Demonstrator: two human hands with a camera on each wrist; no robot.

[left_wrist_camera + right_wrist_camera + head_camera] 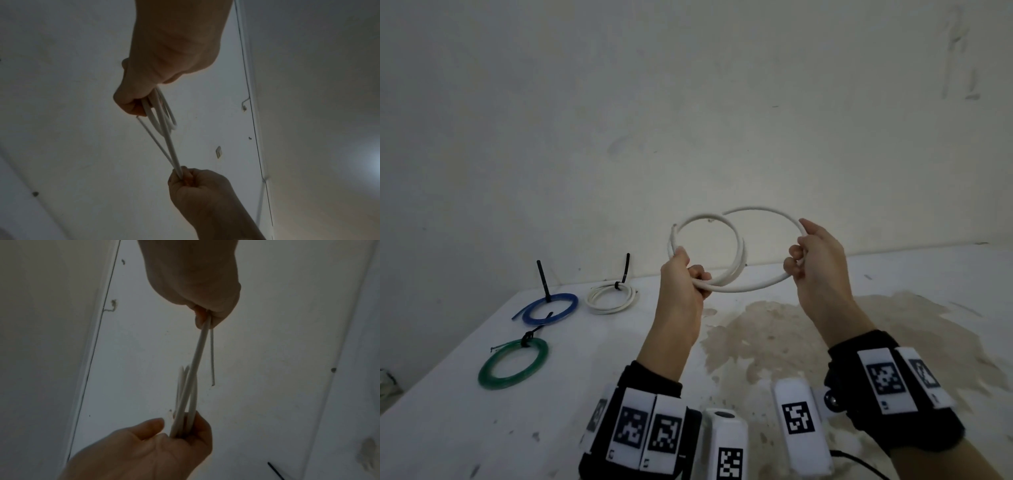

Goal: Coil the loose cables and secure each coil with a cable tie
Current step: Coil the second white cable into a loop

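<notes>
I hold a white cable (740, 251) in the air above the table, partly wound into a small coil. My left hand (693, 274) grips the coil's lower left side, fingers curled round several strands. My right hand (799, 253) grips the wider outer loop at its right side. The cable's free end curves back above the coil. In the left wrist view the left hand (141, 102) clutches the strands of the cable (168, 138), which run down to the right hand (183, 175). In the right wrist view the right hand (206, 318) pinches the cable (198, 353) above the left hand (180, 430).
Three tied coils lie at the left of the white table (592, 359): a blue coil (565, 301), a white coil (599, 306) and a green coil (489, 377), each with a black cable tie. A brown stain (774, 329) marks the table under my hands. A loose black tie (275, 470) shows below.
</notes>
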